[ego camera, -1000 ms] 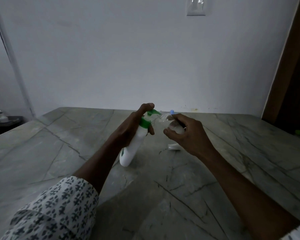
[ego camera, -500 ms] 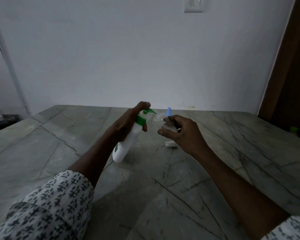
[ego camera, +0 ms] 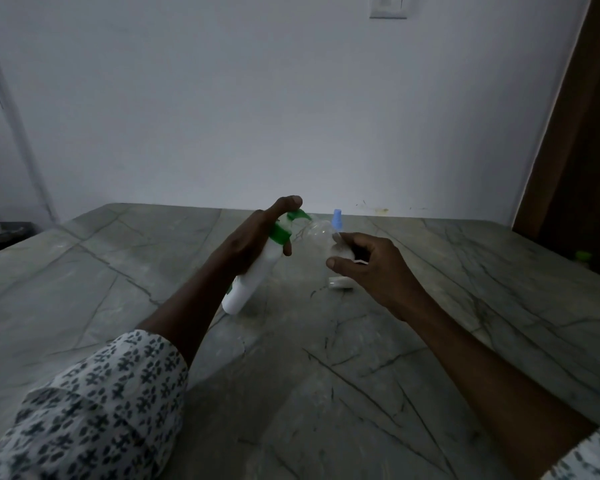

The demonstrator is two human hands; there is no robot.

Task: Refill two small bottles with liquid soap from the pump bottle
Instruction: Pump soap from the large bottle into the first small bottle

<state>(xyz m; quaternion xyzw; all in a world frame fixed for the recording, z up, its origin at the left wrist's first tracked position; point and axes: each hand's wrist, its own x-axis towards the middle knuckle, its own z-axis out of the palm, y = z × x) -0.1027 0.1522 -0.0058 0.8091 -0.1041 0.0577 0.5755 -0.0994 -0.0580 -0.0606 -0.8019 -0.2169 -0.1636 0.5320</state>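
A white pump bottle [ego camera: 253,278] with a green pump head [ego camera: 297,216] leans to the right, its base on the marble table. My left hand [ego camera: 253,240] grips its neck, with the index finger over the pump head. My right hand [ego camera: 368,268] holds a small clear bottle [ego camera: 321,239] tilted, its mouth against the green spout. Behind it stands a second small bottle with a blue cap [ego camera: 336,220], mostly hidden. A small white cap [ego camera: 340,282] lies on the table under my right hand.
The grey marble table [ego camera: 326,393] runs to a white wall at the back. A brown door frame [ego camera: 575,150] stands at the right, with a small green object [ego camera: 583,256] near it. A dark shelf [ego camera: 0,233] with a small item sits at the far left.
The camera view has shifted a little. My left index finger has lifted higher over the pump head. Both hands keep their hold, with the clear bottle still at the spout.
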